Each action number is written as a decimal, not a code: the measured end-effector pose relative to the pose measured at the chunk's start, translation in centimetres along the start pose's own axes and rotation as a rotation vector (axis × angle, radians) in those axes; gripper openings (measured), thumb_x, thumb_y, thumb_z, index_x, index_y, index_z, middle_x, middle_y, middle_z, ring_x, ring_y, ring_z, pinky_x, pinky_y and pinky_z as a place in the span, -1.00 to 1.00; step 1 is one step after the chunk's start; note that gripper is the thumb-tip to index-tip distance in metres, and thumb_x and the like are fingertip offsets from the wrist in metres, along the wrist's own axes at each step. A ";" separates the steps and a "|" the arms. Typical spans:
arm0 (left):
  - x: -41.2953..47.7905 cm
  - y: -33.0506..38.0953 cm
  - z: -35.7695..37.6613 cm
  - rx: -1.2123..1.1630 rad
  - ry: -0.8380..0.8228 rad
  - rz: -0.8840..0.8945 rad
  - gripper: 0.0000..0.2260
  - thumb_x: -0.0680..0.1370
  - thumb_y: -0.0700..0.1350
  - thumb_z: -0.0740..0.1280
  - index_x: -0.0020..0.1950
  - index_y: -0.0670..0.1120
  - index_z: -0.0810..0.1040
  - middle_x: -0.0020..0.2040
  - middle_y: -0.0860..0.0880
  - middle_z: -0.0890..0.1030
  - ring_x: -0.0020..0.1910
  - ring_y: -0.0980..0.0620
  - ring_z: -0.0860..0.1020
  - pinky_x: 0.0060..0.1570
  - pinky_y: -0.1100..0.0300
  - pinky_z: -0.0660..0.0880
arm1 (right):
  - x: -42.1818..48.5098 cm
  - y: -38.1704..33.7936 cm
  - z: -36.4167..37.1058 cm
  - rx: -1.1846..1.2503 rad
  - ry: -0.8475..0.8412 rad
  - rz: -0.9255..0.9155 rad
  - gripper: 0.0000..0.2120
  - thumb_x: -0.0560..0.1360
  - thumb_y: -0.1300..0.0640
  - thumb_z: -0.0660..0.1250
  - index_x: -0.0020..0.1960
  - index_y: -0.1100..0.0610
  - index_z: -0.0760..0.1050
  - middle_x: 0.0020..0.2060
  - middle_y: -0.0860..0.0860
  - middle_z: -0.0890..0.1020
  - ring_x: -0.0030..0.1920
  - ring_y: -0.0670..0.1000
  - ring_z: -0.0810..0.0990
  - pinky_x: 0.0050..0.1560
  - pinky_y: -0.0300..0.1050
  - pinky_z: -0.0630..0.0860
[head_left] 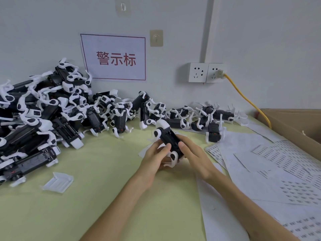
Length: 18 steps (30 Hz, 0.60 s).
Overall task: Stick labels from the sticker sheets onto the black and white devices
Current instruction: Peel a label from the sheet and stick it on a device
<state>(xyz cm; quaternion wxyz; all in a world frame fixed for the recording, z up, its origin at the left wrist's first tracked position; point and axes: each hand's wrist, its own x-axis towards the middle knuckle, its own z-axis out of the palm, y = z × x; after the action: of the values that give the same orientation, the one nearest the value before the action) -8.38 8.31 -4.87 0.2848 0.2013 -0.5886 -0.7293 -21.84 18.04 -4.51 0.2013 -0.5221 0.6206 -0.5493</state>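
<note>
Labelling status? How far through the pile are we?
Done: sticker sheets show bare patches, so some labels are gone; which devices carry them is too small to tell. In hand: one device, held by left hand and right hand, right thumb on its black body. To do: big pile on the left plus a back row, labelled or not unclear.
</note>
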 end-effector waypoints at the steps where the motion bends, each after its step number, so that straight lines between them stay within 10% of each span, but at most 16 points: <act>1: 0.0 -0.1 0.0 0.017 -0.004 -0.002 -0.76 0.66 -0.04 0.34 0.32 0.04 0.59 0.12 -0.15 0.69 -0.01 -0.15 0.66 -0.02 0.03 0.55 | 0.0 -0.1 0.0 0.006 0.009 0.004 -0.65 0.63 -0.13 0.16 0.37 -0.14 0.49 0.13 -0.23 0.65 0.16 -0.16 0.61 0.08 -0.33 0.50; 8: 0.2 -0.4 -0.3 0.043 -0.032 0.010 -0.82 0.68 -0.08 0.31 0.24 -0.01 0.65 -0.07 -0.04 0.70 -0.16 -0.08 0.65 -0.27 0.23 0.53 | -0.1 0.0 0.0 -0.056 -0.071 0.031 -0.67 0.61 -0.12 0.20 0.36 -0.17 0.41 0.04 -0.32 0.63 0.05 -0.23 0.61 -0.06 -0.34 0.52; 14: 0.1 -0.8 0.0 0.163 -0.087 0.072 -0.80 0.66 -0.14 0.34 0.29 -0.03 0.57 -0.22 0.07 0.62 -0.30 0.09 0.60 -0.33 0.30 0.50 | 0.1 0.4 -0.4 -0.056 -0.002 0.055 -0.81 0.72 -0.01 0.14 0.24 0.02 0.45 -0.02 0.03 0.68 -0.04 0.01 0.64 -0.07 -0.20 0.56; 18: 0.0 -0.7 -0.1 0.256 -0.096 0.089 -0.72 0.64 -0.11 0.37 0.36 -0.01 0.51 -0.09 0.00 0.64 -0.15 0.06 0.63 -0.16 0.22 0.53 | 0.0 -0.1 -0.4 -0.025 0.018 0.065 -0.82 0.72 -0.04 0.14 0.19 0.00 0.45 -0.03 -0.02 0.71 -0.04 -0.04 0.67 -0.09 -0.26 0.55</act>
<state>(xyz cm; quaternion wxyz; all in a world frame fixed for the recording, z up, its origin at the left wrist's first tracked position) -8.47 8.35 -5.60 0.2605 0.1748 -0.6979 -0.6438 -22.13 18.25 -4.26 0.2071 -0.4993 0.6458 -0.5392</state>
